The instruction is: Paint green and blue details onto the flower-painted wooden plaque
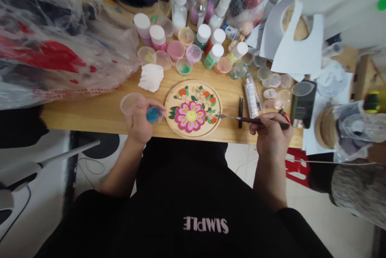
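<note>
A round wooden board (pixel 171 127) with a pink flower, green leaves and orange shapes lies near the table's front edge. My right hand (pixel 269 127) is closed around the dark handle of a small palette knife (pixel 241 119). Its metal blade reaches the right side of the board, by an orange shape and a small blue patch. At the board's left, my left hand (pixel 141 123) grips a small clear cup (pixel 154 115) of blue material. The cup's open lid (pixel 132 103) sticks out behind the thumb. A fingertip of this hand is at or close to the board's rim.
White-capped jars (pixel 158 37) and several small colour cups crowd the back. A crumpled white tissue (pixel 150 77) lies left of centre. Black tweezers (pixel 240 112), a white tube (pixel 251 97) and a phone (pixel 304 105) lie at right. A plastic bag (pixel 60 61) covers the left.
</note>
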